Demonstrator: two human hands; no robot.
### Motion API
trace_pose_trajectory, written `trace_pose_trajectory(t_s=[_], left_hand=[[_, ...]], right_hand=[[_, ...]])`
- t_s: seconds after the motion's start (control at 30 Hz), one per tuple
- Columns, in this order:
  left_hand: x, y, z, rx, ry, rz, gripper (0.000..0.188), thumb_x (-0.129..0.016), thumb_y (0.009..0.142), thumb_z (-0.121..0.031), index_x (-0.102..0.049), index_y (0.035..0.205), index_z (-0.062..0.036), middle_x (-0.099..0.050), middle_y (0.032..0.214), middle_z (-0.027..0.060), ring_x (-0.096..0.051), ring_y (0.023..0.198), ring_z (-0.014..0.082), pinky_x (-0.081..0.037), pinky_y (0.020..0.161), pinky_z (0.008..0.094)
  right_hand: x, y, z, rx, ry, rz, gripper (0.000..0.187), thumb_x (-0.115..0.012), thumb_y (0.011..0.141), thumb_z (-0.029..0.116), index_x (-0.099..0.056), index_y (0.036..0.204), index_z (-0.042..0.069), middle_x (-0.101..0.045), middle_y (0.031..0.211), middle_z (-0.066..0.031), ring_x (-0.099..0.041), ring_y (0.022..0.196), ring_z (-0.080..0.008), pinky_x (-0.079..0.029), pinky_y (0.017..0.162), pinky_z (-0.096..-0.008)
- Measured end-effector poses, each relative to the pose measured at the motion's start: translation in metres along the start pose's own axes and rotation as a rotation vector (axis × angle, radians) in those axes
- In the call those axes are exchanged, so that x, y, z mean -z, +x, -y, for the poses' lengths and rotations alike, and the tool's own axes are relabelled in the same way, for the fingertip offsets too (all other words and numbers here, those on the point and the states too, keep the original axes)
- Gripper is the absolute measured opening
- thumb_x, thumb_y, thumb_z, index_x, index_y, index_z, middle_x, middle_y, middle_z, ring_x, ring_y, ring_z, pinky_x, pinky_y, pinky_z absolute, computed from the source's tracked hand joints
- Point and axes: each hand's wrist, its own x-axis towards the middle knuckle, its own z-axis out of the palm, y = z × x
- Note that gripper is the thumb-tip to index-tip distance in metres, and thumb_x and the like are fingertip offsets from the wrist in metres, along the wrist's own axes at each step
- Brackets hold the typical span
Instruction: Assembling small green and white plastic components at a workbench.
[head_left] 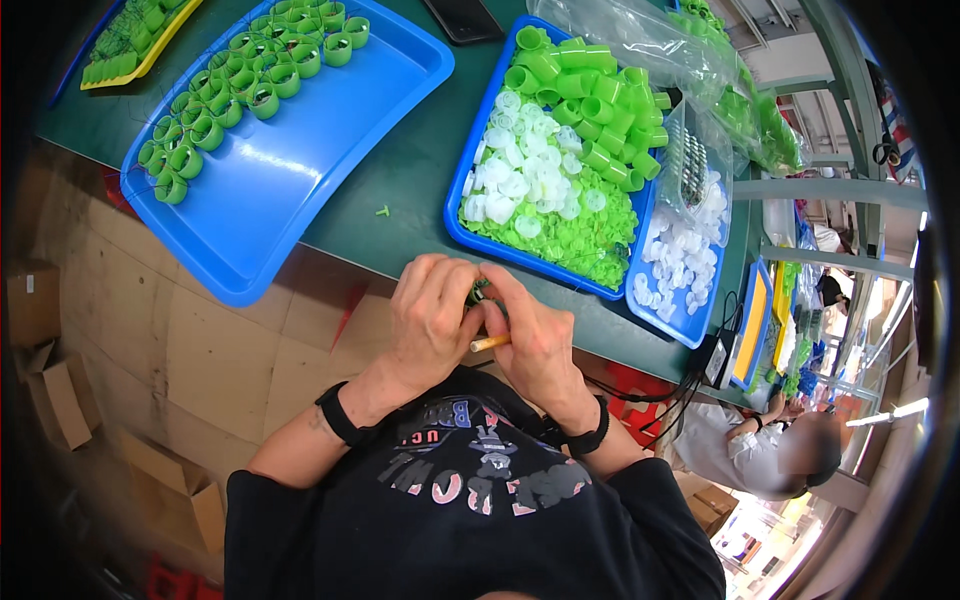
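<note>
Black shirt (455,530) lies below the fingers (455,275); left hand (432,312) and right hand (535,338) pinch a small green part (479,291) between them, tan stick (490,343) jutting beneath. Loosened fingertips could drop the part short of the counter (390,175) ahead.

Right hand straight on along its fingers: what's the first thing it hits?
Likely the small green piece between the hands, with the left hand just past it. The right hand is so close to both that depth, and so the order, is hard to judge.
</note>
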Motion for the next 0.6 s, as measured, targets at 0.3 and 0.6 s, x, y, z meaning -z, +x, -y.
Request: trace_pose_trajectory(t_s=[0.3,0.6], left_hand=[[-0.0022,-0.0014,0.0022,-0.068,0.055,-0.017,0.028,-0.072,0.060,-0.005,-0.059,0.085,-0.0033,-0.058,0.090,0.0090,-0.056,0.087,0.0300,-0.046,0.073,0.0401],[-0.0009,0.0022,0.0056,-0.212,0.206,-0.008,0.018,-0.068,0.065,-0.008,-0.059,0.080,-0.0046,-0.059,0.089,0.0088,-0.056,0.085,0.0279,-0.047,0.072,0.0404]], right_hand=[[-0.0037,-0.0019,-0.0035,0.008,0.018,-0.052,0.055,-0.061,0.079,-0.004,-0.046,0.132,0.003,-0.064,0.079,-0.0133,-0.065,0.066,-0.0268,-0.051,0.054,-0.0365],[0.0021,-0.0050,-0.0034,0.106,0.078,-0.214,0.035,-0.056,0.090,0.004,-0.053,0.124,0.000,-0.068,0.096,-0.0147,-0.063,0.057,-0.0227,-0.048,0.050,-0.0321]])
